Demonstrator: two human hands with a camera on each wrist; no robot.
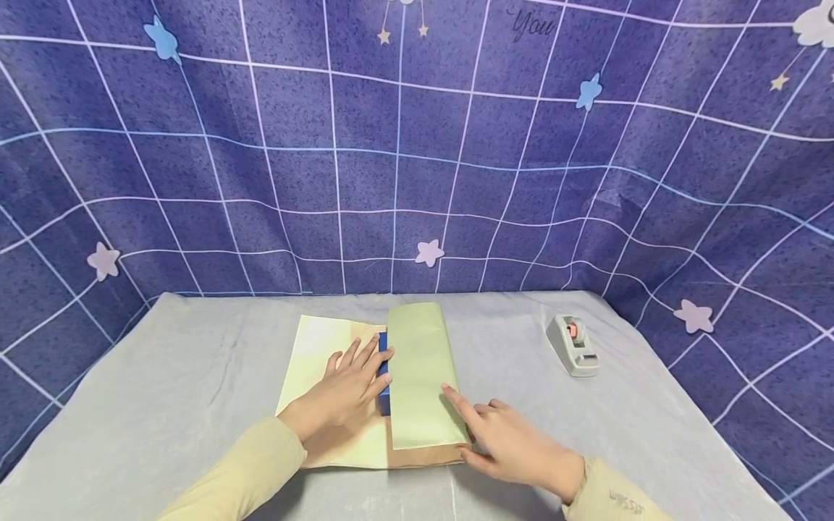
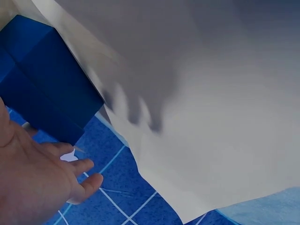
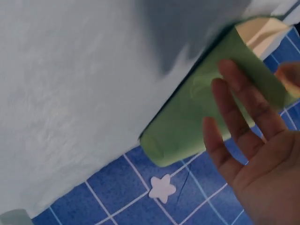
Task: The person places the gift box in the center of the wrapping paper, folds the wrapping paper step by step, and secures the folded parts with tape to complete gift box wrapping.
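Observation:
A blue box (image 1: 385, 405) lies on a sheet of paper, its right part covered by a pale green flap (image 1: 420, 391) of that sheet. The sheet's left part (image 1: 319, 334) spreads flat beside the box. My left hand (image 1: 345, 391) has its fingers spread, with fingertips at the box's exposed strip and the flap's left edge. In the left wrist view, the blue box (image 2: 56, 79) shows just above that hand. My right hand (image 1: 504, 441) touches the flap's right side with an extended index finger, thumb near the lower right corner. The right wrist view shows loosely straight fingers beside the green paper (image 3: 180, 126).
A light grey tape dispenser (image 1: 573, 346) with a reddish roll core stands at the right on the grey cloth-covered table (image 1: 195, 376). Behind the table hangs a blue curtain (image 1: 365, 174) with grid lines and stars.

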